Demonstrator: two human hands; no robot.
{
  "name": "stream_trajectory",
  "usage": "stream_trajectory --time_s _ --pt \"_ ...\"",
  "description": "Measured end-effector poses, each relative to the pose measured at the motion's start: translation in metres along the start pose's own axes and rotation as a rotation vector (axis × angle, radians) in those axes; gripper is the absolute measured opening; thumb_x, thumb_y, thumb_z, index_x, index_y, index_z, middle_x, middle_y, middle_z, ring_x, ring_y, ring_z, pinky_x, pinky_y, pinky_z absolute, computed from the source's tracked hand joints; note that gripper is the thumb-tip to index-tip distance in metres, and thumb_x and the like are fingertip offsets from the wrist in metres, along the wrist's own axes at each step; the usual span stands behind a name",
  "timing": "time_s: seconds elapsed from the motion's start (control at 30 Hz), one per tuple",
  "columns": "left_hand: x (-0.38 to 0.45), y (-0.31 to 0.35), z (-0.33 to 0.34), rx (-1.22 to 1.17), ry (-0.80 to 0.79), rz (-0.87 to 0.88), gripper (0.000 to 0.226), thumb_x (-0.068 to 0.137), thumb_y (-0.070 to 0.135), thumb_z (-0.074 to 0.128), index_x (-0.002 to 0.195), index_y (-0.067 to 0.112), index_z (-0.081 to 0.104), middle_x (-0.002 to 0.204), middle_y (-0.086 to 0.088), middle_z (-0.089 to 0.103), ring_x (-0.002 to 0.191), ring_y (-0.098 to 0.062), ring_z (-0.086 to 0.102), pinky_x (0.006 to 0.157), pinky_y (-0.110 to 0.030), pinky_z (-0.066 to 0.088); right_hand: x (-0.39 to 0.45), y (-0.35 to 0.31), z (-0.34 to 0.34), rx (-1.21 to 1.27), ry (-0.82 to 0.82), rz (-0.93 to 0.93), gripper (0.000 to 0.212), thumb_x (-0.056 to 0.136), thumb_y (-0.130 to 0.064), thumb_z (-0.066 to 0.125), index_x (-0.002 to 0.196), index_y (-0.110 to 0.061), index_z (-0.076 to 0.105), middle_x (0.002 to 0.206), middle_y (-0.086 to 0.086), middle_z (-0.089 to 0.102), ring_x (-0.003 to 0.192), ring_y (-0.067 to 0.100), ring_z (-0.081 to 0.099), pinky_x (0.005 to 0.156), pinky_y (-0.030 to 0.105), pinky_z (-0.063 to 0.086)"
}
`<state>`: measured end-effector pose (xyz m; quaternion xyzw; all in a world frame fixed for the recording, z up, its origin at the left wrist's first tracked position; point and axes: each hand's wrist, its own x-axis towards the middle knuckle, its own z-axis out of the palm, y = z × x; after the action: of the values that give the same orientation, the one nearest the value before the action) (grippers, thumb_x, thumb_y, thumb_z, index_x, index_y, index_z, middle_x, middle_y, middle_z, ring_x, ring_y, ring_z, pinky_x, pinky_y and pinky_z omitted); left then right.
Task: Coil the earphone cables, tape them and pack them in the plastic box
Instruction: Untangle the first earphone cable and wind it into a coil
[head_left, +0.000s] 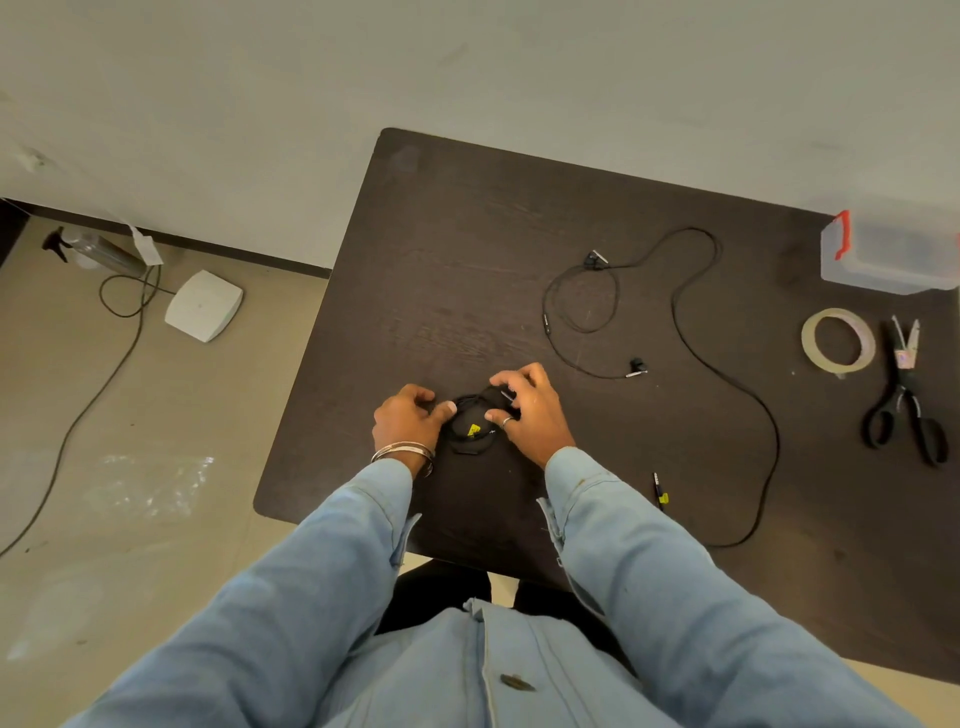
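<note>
Both hands pinched the coil (470, 427) on the surface (467, 260): left hand (408, 418) at its nine o'clock, right hand (527, 410) at three. The tape (837, 340) lay well apart at two o'clock, nearer the right hand.

Dark wooden table (467, 249), pale wall (467, 62), beige floor (156, 415), possibly tiled.

No text, brand, number or sign can be read. A small yellow tag (474, 430) sits on the coiled earphone cable (470, 423) near the table's front edge, and another yellow tag (663, 499) by the loose cable's plug; whatever they bear is too small to read.
</note>
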<state>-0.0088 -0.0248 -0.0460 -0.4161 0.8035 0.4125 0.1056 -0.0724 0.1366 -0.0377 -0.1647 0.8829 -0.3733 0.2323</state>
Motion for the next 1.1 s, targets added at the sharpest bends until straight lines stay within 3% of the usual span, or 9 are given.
stream_trajectory --time_s 0.13,0.3,0.4,0.5,0.67,0.83,0.9,0.97,1.1 --pt "-0.007 0.004 0.007 0.012 -0.023 -0.061 0.038 0.067 0.029 0.082 0.098 0.024 0.06 0.082 0.002 0.059 0.077 -0.025 0.066 0.072 -0.044 0.058 -0.006 0.004 0.006 -0.051 0.03 0.029 0.031 0.08 -0.007 0.072 0.106 -0.011 0.056 0.106 0.005 0.047 0.086 0.021 0.054 0.083 0.04 0.05" --pt "-0.006 0.01 0.017 -0.163 0.01 -0.13 0.022 0.073 0.004 0.075 0.086 0.018 0.064 0.077 -0.003 0.062 0.069 -0.024 0.069 0.07 -0.039 0.06 -0.011 0.003 0.012 -0.064 0.052 0.04 0.032 0.08 -0.006 0.07 0.11 -0.008 0.058 0.108 0.009 0.051 0.084 0.026 0.058 0.083 0.043 0.05" --pt "-0.001 0.014 0.019 -0.172 0.059 -0.033 0.025 0.072 -0.001 0.073 0.087 0.018 0.068 0.085 -0.005 0.066 0.078 -0.022 0.067 0.08 -0.037 0.057 -0.012 0.003 0.013 -0.022 0.054 0.066 0.036 0.079 -0.004 0.071 0.112 -0.01 0.057 0.112 0.009 0.048 0.078 0.021 0.058 0.082 0.041 0.052" --pt "0.003 0.019 0.018 -0.08 0.036 0.043 0.03 0.072 -0.001 0.073 0.097 0.016 0.069 0.092 -0.004 0.069 0.084 -0.018 0.065 0.088 -0.034 0.053 -0.013 0.004 0.016 -0.015 0.039 0.074 0.032 0.08 -0.004 0.071 0.108 -0.01 0.056 0.11 0.008 0.046 0.079 0.022 0.06 0.082 0.041 0.053" --pt "0.003 0.02 0.014 -0.069 0.018 0.046 0.049 0.069 0.008 0.079 0.113 0.022 0.062 0.098 -0.004 0.062 0.084 -0.024 0.065 0.08 -0.043 0.056 -0.01 0.007 0.014 0.021 0.076 0.082 0.022 0.08 -0.007 0.072 0.097 -0.008 0.059 0.099 0.001 0.044 0.081 0.021 0.057 0.075 0.043 0.055" --pt "0.003 0.019 0.013 0.045 0.007 0.195 0.048 0.076 0.023 0.076 0.121 0.02 0.061 0.113 -0.008 0.055 0.091 -0.025 0.06 0.091 -0.042 0.049 0.001 0.003 0.003 0.035 0.169 0.055 0.029 0.079 -0.012 0.074 0.104 -0.007 0.06 0.096 0.002 0.047 0.077 0.014 0.05 0.079 0.038 0.051" --pt "0.004 0.02 0.015 0.199 -0.041 0.288 0.053 0.082 0.03 0.069 0.131 0.022 0.053 0.121 -0.009 0.047 0.102 -0.027 0.055 0.092 -0.044 0.048 0.005 0.001 0.002 0.01 0.132 0.063 0.038 0.08 -0.01 0.073 0.115 -0.008 0.058 0.108 0.006 0.049 0.086 0.016 0.054 0.086 0.039 0.051" --pt "0.004 0.026 0.017 0.42 -0.095 0.382 0.057 0.087 0.034 0.062 0.14 0.025 0.042 0.128 -0.008 0.039 0.113 -0.027 0.047 0.09 -0.042 0.048 0.01 -0.001 0.001 -0.058 0.054 0.087 0.049 0.083 -0.011 0.069 0.128 -0.01 0.051 0.125 0.01 0.045 0.107 0.026 0.056 0.096 0.041 0.048" --pt "0.009 0.036 0.022 0.719 -0.1 0.525 0.05 0.093 0.032 0.053 0.14 0.022 0.04 0.129 -0.009 0.039 0.116 -0.028 0.043 0.081 -0.04 0.05 0.014 -0.002 0.0 -0.19 -0.052 0.114 0.056 0.091 -0.014 0.06 0.142 -0.01 0.038 0.143 0.012 0.033 0.129 0.032 0.042 0.108 0.037 0.035"
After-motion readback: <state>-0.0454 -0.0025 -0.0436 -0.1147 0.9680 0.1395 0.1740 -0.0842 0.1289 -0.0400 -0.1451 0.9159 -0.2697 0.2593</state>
